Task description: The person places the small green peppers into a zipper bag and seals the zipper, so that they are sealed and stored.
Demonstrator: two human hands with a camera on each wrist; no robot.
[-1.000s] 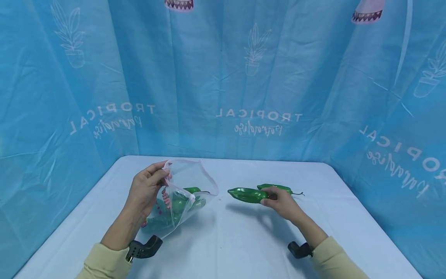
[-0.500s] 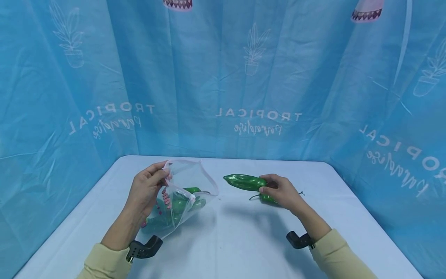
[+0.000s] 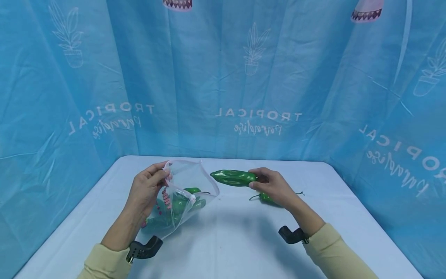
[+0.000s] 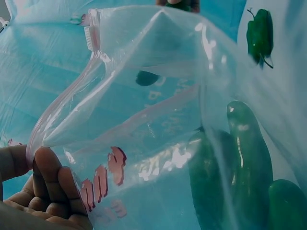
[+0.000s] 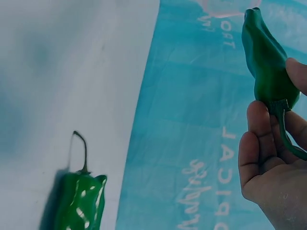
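A clear zip bag (image 3: 184, 174) with pink edging and pink print sits on the white table (image 3: 223, 244), its mouth spread open. The left hand (image 3: 148, 188) pinches the rim. Several green peppers (image 3: 179, 203) lie inside, at least three showing through the plastic. The right hand (image 3: 273, 188) grips another green pepper (image 3: 232, 178) by its stem end above the table, tip pointing at the bag's mouth; whether it touches the rim is unclear. Below that hand, a partly hidden pepper (image 3: 267, 199) lies outside the bag.
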